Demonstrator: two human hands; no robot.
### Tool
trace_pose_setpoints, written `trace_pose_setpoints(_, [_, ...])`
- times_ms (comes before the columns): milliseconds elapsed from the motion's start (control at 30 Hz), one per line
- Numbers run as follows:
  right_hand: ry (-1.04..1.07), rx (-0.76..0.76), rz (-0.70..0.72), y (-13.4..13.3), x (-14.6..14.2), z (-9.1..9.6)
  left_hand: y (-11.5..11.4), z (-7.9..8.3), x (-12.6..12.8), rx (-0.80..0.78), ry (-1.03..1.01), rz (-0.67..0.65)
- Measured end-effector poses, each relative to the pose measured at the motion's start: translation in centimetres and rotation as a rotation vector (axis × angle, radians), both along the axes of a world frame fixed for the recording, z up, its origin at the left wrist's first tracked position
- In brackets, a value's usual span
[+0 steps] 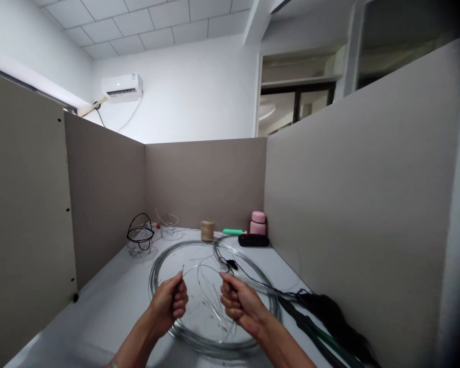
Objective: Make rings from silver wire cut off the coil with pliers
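Observation:
My left hand (169, 303) is closed around a thin piece of grey wire (201, 267) whose end pokes up past the fingers. My right hand (238, 304) is closed on the other part of the same wire, which arcs between both fists. Both hands hover over a large coil of metal wire (164, 260) lying flat on the white table (111, 301). Several short cut wire pieces (210, 306) lie inside the coil.
Grey partition walls enclose the table on three sides. At the back stand a black wire basket (140, 234), a twine spool (207, 230), a green-handled tool (233, 231), a pink jar (258, 223) and a black case (253, 240). Black cables (322, 312) lie at right.

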State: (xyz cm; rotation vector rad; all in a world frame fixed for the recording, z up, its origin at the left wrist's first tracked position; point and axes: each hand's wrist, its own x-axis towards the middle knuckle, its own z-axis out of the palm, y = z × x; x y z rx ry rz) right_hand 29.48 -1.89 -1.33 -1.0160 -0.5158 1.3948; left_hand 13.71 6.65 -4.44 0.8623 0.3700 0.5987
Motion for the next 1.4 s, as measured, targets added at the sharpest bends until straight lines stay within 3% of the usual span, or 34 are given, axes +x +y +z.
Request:
trace_pose_setpoints(167, [-0.08, -0.063, 0.008, 0.1, -0.4, 0.3, 1.2, 1.8, -0.6, 0.137, 0.162, -0.05])
trace_pose_setpoints(400, [-0.169, -0.079, 0.005, 0.2, -0.6, 0.4, 1.0, 1.3, -0.5, 0.174, 0.182, 0.056])
trace_pose_setpoints(633, [-0.228, -0.161, 0.139, 0.4, -0.8, 1.9, 1.8, 2.5, -0.4, 0.204, 0.272, -0.135])
trace_pose_setpoints(900, [-0.319, -0.196, 0.157, 1.0, -1.3, 1.2, 1.7, 1.7, -0.9, 0.221, 0.295, -0.033])
trace_pose_setpoints(1200, [-0.343, -0.194, 0.275, 1.3, -1.7, 2.8, 1.2, 2.5, -2.5, 0.166, 0.213, -0.209])
trace_pose_setpoints(1400, [-0.403, -0.212, 0.264, 1.3, -1.7, 2.2, 1.3, 1.0, -2.3, 0.148, 0.242, -0.191])
